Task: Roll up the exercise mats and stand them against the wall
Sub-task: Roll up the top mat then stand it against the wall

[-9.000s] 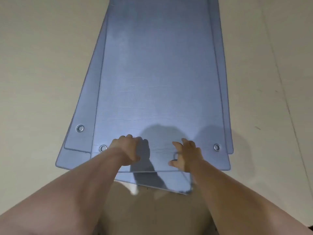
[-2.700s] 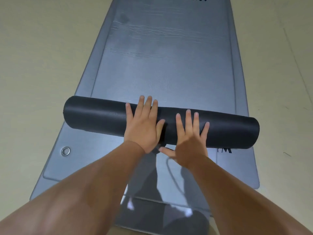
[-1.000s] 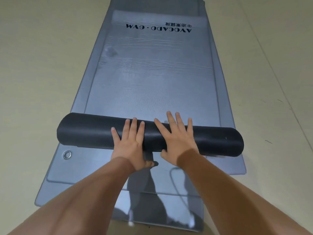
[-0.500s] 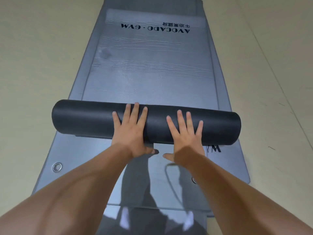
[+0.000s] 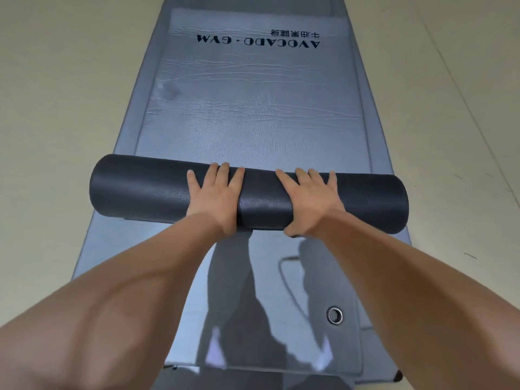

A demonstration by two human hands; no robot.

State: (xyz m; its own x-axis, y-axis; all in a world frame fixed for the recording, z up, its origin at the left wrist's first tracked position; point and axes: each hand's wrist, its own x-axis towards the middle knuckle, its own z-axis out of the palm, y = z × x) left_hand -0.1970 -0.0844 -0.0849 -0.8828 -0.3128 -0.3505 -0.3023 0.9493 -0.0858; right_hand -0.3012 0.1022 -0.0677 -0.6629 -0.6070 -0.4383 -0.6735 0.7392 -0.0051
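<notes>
The dark roll (image 5: 247, 195) lies as a low bar across nearly the whole width of the gray mat (image 5: 253, 116), left hand (image 5: 213, 198) and right hand (image 5: 312, 201) flat on its middle, both ends free to reach. Beyond it the mat runs open up to the lettering (image 5: 258, 42), and pale floor (image 5: 56, 108) spreads wide on both sides.

A pale beige floor (image 5: 56, 108) fills the left and right of the frame; a stack of grey mats (image 5: 253, 108) lies flat on it, running from bottom centre to top centre; a thin seam line (image 5: 468, 108) crosses the floor at right.
</notes>
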